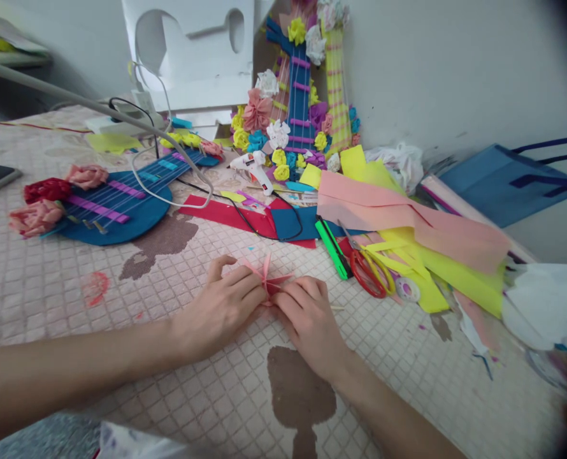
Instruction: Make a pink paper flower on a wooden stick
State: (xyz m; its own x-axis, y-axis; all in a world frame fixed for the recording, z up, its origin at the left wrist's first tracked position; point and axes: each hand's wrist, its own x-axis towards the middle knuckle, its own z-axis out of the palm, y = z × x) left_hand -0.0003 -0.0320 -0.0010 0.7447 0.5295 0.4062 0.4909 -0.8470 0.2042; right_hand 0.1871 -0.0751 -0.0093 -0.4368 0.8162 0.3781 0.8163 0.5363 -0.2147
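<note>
My left hand (219, 306) and my right hand (307, 319) meet over a small pink folded paper piece (269, 275) on the quilted table cover (178, 382). Both hands pinch the paper with closed fingers; its pointed flaps stick up between them. Most of the piece is hidden under my fingertips.
Red-handled scissors (367, 271), a green cutter (334, 247) and a tape roll (408, 289) lie right of my hands. Pink (408, 217) and yellow paper sheets (455, 271) spread beyond. A white glue gun (255, 169), a blue paper guitar (121, 201) with paper roses and an upright flowered guitar (297, 95) stand behind.
</note>
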